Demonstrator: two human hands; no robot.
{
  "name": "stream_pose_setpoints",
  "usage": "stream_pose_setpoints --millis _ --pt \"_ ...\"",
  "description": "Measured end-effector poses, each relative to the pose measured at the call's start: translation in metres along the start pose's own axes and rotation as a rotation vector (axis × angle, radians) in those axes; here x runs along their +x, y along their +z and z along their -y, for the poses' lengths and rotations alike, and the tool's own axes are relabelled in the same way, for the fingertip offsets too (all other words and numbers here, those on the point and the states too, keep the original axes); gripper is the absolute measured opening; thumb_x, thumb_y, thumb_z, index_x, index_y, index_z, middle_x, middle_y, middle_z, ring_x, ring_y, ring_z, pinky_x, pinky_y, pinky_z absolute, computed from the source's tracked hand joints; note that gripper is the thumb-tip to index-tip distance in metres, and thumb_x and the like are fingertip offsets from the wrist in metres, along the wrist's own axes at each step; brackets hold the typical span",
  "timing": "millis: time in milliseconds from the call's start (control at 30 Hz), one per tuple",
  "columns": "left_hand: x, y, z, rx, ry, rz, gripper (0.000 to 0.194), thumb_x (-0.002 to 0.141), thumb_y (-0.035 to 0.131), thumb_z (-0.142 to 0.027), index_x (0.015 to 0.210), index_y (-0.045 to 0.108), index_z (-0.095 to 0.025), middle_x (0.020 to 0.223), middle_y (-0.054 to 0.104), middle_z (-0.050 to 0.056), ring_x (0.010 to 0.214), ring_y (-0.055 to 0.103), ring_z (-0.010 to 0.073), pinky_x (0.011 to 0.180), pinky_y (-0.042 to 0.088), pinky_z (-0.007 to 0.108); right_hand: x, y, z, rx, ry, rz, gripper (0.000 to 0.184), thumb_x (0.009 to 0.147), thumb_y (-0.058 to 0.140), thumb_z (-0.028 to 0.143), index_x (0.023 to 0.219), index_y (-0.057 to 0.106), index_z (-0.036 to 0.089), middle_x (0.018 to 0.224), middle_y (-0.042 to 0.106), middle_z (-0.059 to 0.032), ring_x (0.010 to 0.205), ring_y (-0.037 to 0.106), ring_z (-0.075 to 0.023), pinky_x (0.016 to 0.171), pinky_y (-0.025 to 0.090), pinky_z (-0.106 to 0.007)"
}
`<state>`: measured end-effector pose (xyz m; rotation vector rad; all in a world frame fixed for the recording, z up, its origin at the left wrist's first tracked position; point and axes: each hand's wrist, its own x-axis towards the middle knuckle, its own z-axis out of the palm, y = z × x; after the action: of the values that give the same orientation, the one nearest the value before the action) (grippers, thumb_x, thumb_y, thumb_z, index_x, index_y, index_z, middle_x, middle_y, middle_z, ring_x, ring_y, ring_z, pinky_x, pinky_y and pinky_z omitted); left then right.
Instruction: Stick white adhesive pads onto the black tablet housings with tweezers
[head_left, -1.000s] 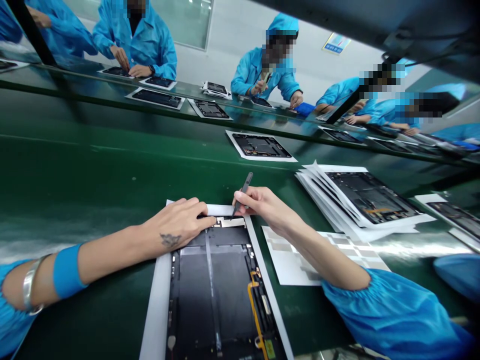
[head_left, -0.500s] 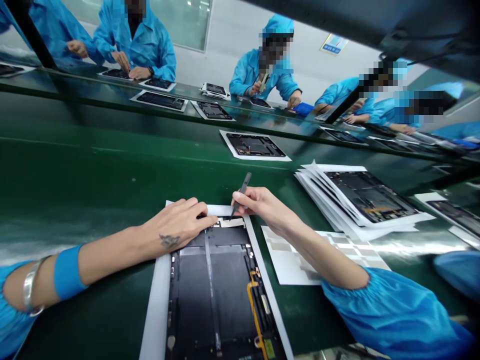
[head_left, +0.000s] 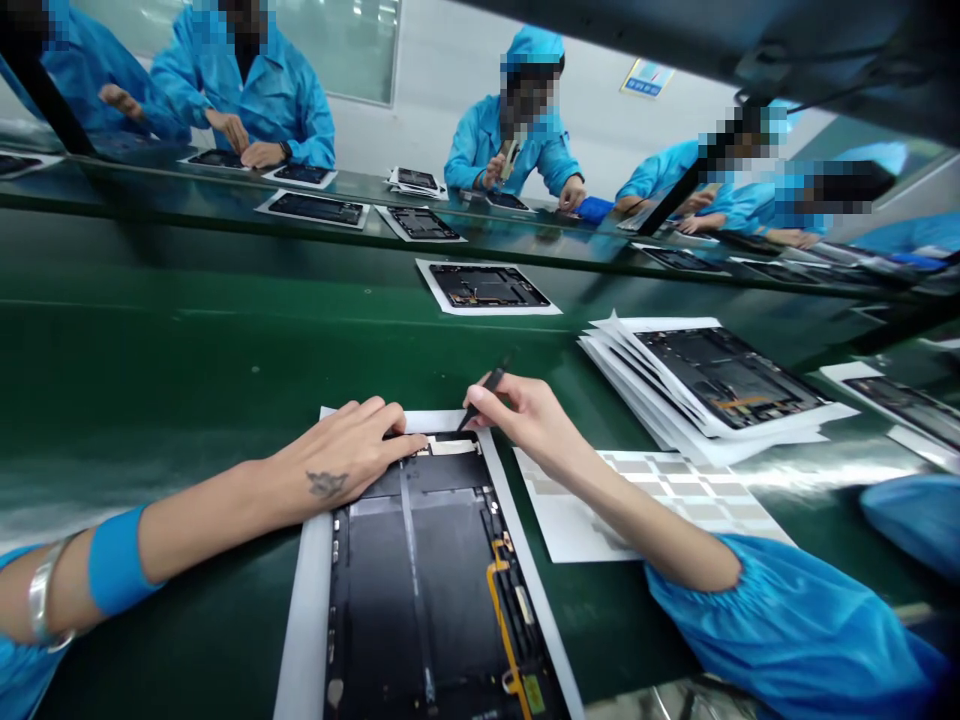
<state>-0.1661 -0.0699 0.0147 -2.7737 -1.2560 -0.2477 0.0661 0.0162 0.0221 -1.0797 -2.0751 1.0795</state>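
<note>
In the head view an opened black tablet housing (head_left: 450,560) lies on white sheet backing (head_left: 300,610) in front of me. My left hand (head_left: 360,445) bears on its top left edge, fingers curled over the rim and thumb against the inside. My right hand (head_left: 506,405) is pinched round dark tweezers (head_left: 491,383) at the top right corner. Their tip points down beside a pale strip (head_left: 454,447) along the housing's top; whether it touches is unclear. An orange flex cable (head_left: 496,600) runs down the housing's right side.
A stack of tablet housings between white sheets (head_left: 712,385) stands at the right, with a sheet of grey stickers (head_left: 675,495) in front of it. Another housing (head_left: 491,287) lies farther back on the green bench (head_left: 150,350). Co-workers in blue (head_left: 517,140) sit opposite, behind a raised ledge.
The tweezers have tipped over to a flatter slant, with their tip near the strip's upper edge. My left hand keeps its hold. The whole view has shifted slightly.
</note>
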Motion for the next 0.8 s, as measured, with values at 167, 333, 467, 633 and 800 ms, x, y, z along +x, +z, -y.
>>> stream_pose_setpoints --millis 167,333,467,633,800 --pt "-0.001 0.002 0.0 0.012 0.006 -0.034 0.031 0.101 0.038 -0.013 0.123 0.058 -0.02 0.098 0.057 0.006 0.08 0.05 0.0181 0.063 0.037 0.028 -0.015 0.013 0.002 -0.027 -0.156 -0.023 0.041 0.09 0.054 0.058 0.079 0.067 0.021 0.085 0.07 -0.0072 0.078 0.064 -0.0223 0.068 0.047 -0.031" --pt "0.0 0.0 0.0 0.038 0.005 -0.009 0.032 0.1 0.041 -0.012 0.126 0.057 -0.021 0.1 0.058 0.006 0.079 0.05 0.0176 0.062 0.037 0.028 -0.016 0.018 0.004 -0.065 -0.233 -0.007 0.038 0.093 0.055 0.051 0.075 0.07 0.022 0.091 0.073 -0.0084 0.085 0.066 -0.0228 0.076 0.051 -0.034" --pt "0.0 0.0 -0.001 0.034 0.006 -0.002 0.033 0.099 0.042 -0.012 0.127 0.057 -0.021 0.099 0.058 0.006 0.079 0.05 0.0177 0.063 0.038 0.028 -0.018 0.017 0.005 -0.086 -0.385 0.019 0.031 0.096 0.054 0.045 0.085 0.072 0.022 0.085 0.073 -0.0075 0.083 0.066 -0.0222 0.076 0.052 -0.036" --pt "0.0 0.001 -0.001 0.017 -0.002 -0.004 0.034 0.101 0.037 -0.014 0.128 0.056 -0.022 0.099 0.058 0.005 0.081 0.051 0.0182 0.066 0.04 0.029 -0.021 0.02 0.003 -0.108 -0.471 -0.014 0.027 0.098 0.052 0.038 0.09 0.072 0.022 0.083 0.072 -0.0071 0.078 0.064 -0.0211 0.073 0.052 -0.036" --pt "0.001 0.002 0.0 0.014 0.024 -0.02 0.032 0.101 0.037 -0.013 0.125 0.058 -0.02 0.1 0.059 0.006 0.079 0.051 0.0177 0.064 0.038 0.028 -0.02 0.019 0.003 -0.088 -0.428 0.023 0.029 0.097 0.053 0.043 0.089 0.072 0.022 0.082 0.072 -0.0071 0.079 0.065 -0.022 0.075 0.052 -0.037"
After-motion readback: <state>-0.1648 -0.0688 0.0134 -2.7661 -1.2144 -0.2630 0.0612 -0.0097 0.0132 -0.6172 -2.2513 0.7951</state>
